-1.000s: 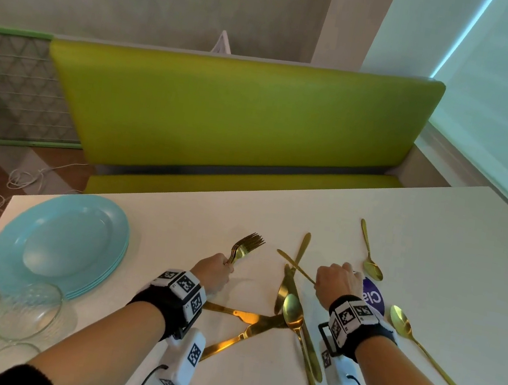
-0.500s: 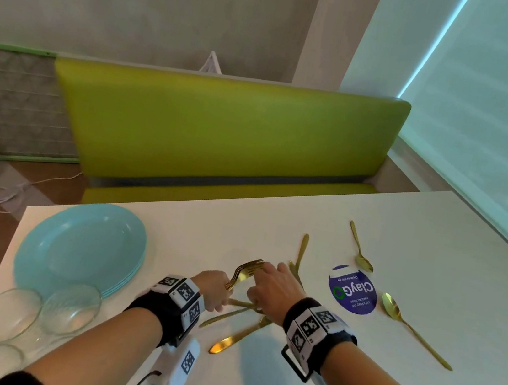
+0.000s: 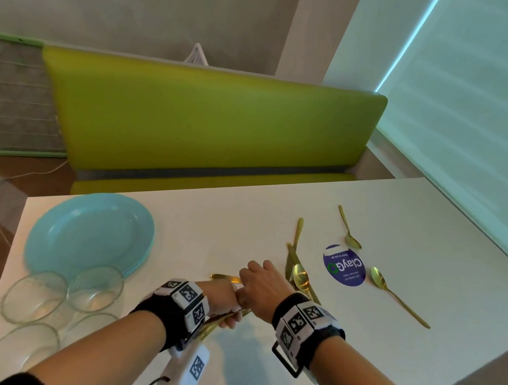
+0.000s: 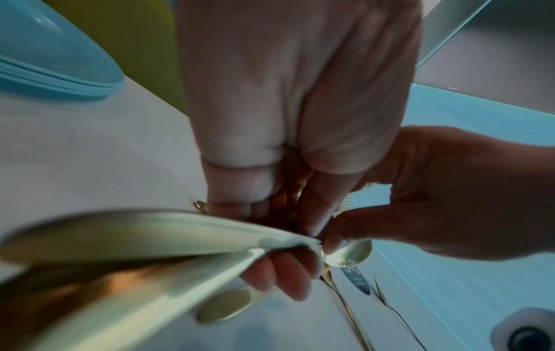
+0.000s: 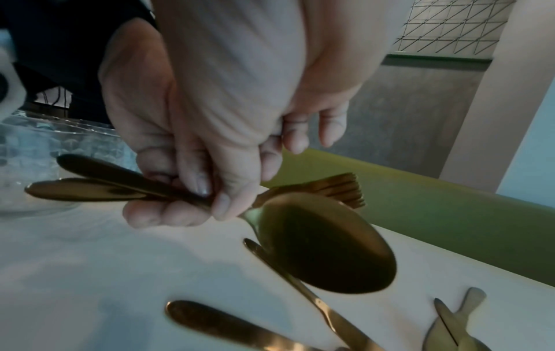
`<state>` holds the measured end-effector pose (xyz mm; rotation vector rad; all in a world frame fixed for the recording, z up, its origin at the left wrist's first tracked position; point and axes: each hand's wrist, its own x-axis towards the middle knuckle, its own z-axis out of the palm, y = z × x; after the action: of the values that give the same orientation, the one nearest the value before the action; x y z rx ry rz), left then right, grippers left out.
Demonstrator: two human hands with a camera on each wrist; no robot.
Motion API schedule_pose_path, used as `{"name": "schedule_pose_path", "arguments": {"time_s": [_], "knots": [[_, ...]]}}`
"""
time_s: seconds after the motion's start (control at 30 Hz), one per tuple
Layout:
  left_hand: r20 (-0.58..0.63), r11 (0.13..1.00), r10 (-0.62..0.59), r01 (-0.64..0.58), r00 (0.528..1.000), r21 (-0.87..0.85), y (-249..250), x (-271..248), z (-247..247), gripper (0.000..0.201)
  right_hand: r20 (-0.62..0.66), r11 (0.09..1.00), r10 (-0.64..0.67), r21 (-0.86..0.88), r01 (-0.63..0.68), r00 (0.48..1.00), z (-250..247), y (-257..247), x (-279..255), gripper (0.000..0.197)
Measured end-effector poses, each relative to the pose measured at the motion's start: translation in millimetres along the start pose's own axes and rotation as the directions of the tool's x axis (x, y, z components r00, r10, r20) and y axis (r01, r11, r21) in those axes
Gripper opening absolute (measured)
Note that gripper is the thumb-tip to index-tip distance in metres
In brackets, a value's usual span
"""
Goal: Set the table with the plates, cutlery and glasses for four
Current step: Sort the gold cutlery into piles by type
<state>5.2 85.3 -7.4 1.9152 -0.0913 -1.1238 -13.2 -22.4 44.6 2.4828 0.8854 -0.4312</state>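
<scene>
Centrally, above the near part of the white counter (image 3: 419, 243), your two hands meet. Your left hand (image 3: 223, 300) curls round a bundle of gold cutlery (image 5: 126, 187): the right wrist view shows the handles sticking out past its fingers on one side and fork tines (image 5: 336, 190) on the other. Your right hand (image 3: 261, 289) pinches the neck of a gold spoon (image 5: 324, 242) between thumb and fingertips, pressed against the left hand; the spoon's bowl hangs just above the counter.

Loose cutlery lies on the counter to the right of the hands: a spoon (image 3: 301, 277) lying over two knives (image 3: 294, 248), a small spoon (image 3: 349, 228) farther back, and a long spoon (image 3: 395, 294) beside a round purple sticker (image 3: 343, 266). A further gold piece (image 3: 225, 277) shows just beyond the left hand; its kind cannot be told.

At the counter's left end sits a stack of turquoise plates (image 3: 88, 233). Nearer to you, touching the stack's front edge, stand clear glass bowls (image 3: 65, 296), clustered close together.

Behind the counter runs a green bench (image 3: 206, 126); a window blind (image 3: 488, 112) fills the right.
</scene>
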Motion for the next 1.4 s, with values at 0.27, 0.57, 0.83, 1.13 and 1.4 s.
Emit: {"name": "schedule_pose_path", "arguments": {"time_s": [0.27,0.57,0.83,1.13,1.4], "knots": [[0.045,0.998,-0.037,0.035,0.998,0.046,1.5,10.8,11.8,0.025,-0.008,0.998,-0.020,0.057,0.020,1.000,23.3,8.6,-2.9,0.028],[0.002,0.999,-0.027,0.027,1.000,0.038,22.5,36.6,20.0,0.023,-0.105,0.997,-0.042,0.067,0.049,0.994,58.7,50.4,2.2,0.028],[-0.052,0.999,-0.041,0.041,0.998,0.002,41.2,66.0,32.5,0.020,-0.257,0.980,0.079,0.198,-0.027,0.963,99.0,78.2,-6.3,0.027],[-0.092,0.999,-0.011,0.007,0.996,-0.036,44.1,75.0,28.8,0.015,0.141,0.746,0.506,0.423,-0.514,0.851,129.0,103.2,-36.8,0.026],[-0.107,0.993,-0.023,0.010,0.994,-0.121,38.4,70.4,33.3,0.015,0.361,0.548,0.610,0.451,-0.704,0.706,157.3,85.9,-33.4,0.027]]}}
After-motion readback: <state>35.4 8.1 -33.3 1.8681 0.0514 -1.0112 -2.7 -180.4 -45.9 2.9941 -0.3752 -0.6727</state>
